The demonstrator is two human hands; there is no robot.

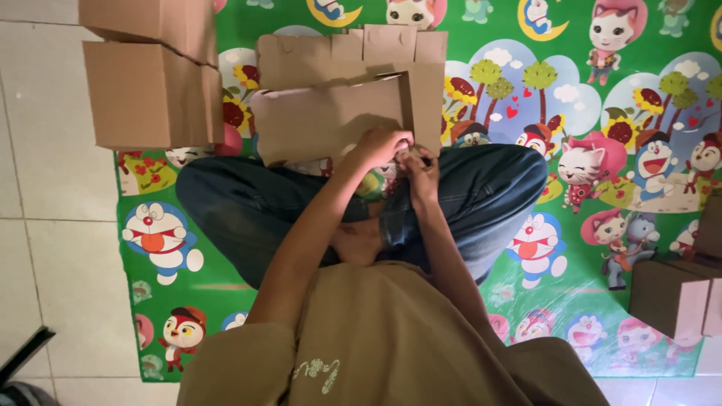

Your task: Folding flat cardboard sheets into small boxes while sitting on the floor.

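Brown cardboard boxes (150, 94) left, flat carton (338, 98) centre.

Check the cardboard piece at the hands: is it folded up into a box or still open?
Still open. The cardboard blank shows loose flaps along its top edge, only one side raised; left hand and right hand pinch its near corner.

A person in blue jeans and an olive-brown shirt sits cross-legged on a green plastic floor mat (571, 316) printed with colourful cartoon characters. The left hand (382, 146) and right hand (421, 171) meet at the lower right edge of a flat, partly folded brown cardboard box blank (338, 98), fingers curled on it. Two assembled brown cardboard boxes (147, 75) stand stacked at the upper left, partly on white floor tiles (53, 248). Another brown cardboard box (665, 297) lies at the right edge.
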